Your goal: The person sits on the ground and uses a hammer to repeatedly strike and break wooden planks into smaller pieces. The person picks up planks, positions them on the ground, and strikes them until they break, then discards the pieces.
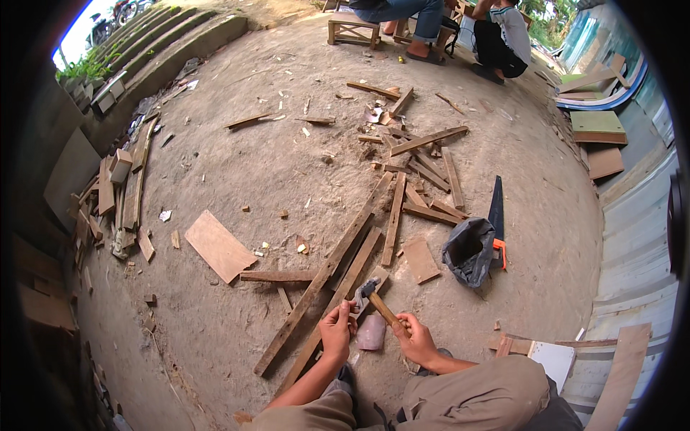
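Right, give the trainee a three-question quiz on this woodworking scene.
1. True or false: the right hand grips the wooden-handled steel hammer.
2. What lies against the crumpled black plastic bag? A) the black-bladed handsaw with an orange handle B) a paint tin C) a broom
3. What does the left hand pinch at: the long brown wooden slat or the flat pale plywood board?

Key: 1 true; 2 A; 3 the long brown wooden slat.
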Demonstrator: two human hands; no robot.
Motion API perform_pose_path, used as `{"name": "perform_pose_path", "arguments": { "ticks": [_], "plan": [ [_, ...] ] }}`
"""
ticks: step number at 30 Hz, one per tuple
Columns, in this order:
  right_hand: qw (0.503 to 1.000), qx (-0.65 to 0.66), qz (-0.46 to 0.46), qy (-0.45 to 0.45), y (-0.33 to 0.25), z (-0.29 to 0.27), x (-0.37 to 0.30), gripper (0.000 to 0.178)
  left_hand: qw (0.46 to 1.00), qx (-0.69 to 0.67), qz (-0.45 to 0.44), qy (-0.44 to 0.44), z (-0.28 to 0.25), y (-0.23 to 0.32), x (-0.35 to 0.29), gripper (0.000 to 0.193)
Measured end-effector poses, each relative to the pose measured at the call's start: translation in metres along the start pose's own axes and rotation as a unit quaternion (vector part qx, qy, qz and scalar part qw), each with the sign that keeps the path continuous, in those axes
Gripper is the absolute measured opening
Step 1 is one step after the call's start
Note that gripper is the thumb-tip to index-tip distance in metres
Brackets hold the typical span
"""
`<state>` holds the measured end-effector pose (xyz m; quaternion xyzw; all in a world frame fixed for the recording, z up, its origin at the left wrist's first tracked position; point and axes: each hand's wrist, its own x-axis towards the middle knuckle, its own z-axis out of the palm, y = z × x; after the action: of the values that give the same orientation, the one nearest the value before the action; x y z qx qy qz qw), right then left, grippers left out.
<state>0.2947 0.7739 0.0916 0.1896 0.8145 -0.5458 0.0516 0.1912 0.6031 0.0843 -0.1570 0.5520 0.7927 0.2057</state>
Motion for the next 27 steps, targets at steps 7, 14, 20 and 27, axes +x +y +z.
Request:
{"name": "perform_pose_path", "arguments": {
  "ticks": [7,14,20,27],
  "plan": [
    [0.988,-0.095,-0.114,0.042,0.001,0.005,-0.003,0.037,1.000,-0.015,0.005,-0.018,-0.011,-0.008,-0.002,0.038],
    [0.976,0.191,0.096,-0.049,0.026,0.016,-0.007,0.034,0.998,0.000,0.052,-0.040,0.001,-0.008,-0.006,0.035],
    [0.991,0.115,0.049,-0.044,0.015,0.011,-0.004,0.036,0.996,-0.036,0.081,0.011,-0.003,-0.006,0.000,0.035],
    [0.999,0.046,-0.016,-0.004,0.003,0.005,-0.004,0.036,0.923,0.272,0.271,-0.015,-0.030,-0.006,0.022,0.037]
  ]
}}
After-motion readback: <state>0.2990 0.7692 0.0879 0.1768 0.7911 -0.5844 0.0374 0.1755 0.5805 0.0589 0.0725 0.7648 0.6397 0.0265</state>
